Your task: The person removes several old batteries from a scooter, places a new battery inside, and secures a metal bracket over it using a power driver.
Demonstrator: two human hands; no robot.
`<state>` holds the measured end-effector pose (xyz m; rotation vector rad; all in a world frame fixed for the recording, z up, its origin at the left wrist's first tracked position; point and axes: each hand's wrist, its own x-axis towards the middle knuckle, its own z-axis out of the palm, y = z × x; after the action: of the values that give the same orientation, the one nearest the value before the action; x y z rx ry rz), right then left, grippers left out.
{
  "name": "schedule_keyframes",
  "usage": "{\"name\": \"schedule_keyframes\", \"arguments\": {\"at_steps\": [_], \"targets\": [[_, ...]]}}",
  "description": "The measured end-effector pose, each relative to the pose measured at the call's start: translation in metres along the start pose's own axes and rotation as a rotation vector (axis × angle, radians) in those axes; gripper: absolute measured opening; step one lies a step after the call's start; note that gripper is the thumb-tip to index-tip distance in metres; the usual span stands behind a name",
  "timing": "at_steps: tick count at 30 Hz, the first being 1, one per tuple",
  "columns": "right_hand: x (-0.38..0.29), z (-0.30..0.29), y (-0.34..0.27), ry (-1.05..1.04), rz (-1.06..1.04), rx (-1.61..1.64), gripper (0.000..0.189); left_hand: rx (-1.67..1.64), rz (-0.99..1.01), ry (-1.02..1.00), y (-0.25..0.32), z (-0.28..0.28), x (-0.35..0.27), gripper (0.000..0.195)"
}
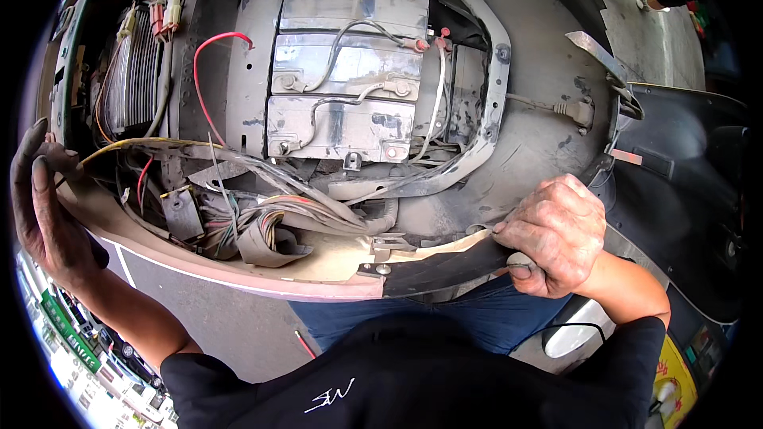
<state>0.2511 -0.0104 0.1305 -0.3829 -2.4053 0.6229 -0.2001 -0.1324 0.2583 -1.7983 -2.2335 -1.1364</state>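
A long side body panel [322, 292], pink outside with a black section, runs along the near side of an electric scooter's opened body. My right hand [554, 238] is closed over the top edge of its black section [453, 265], thumb outside. At the panel's far left end is my left hand [53, 208], fingers bent and apart, close to a yellow wire [137, 142]. Whether it grips the panel's end is hidden. Inside the panel lies a bundle of coloured wires [280, 217], partly wrapped in a grey sleeve [262, 244].
Several dusty batteries [346, 65] joined by cables sit within a metal frame [498, 71]. A finned controller [140, 71] with connectors stands left. A loose red wire [199, 77] arches up beside the batteries. The black seat [685, 190] is at right. Another person's feet [650, 5] show at top right.
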Motion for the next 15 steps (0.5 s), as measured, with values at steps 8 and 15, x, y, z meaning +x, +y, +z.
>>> {"name": "schedule_keyframes", "arguments": {"at_steps": [8, 15], "targets": [[-0.008, 0.013, -0.003, 0.152, -0.092, -0.155, 0.027, 0.290, 0.351, -0.147, 0.031, 0.021, -0.016, 0.034], [0.019, -0.010, -0.047, -0.022, 0.712, 0.254, 0.024, 0.183, 0.525, -0.092, 0.007, -0.001, -0.004, 0.032]]}}
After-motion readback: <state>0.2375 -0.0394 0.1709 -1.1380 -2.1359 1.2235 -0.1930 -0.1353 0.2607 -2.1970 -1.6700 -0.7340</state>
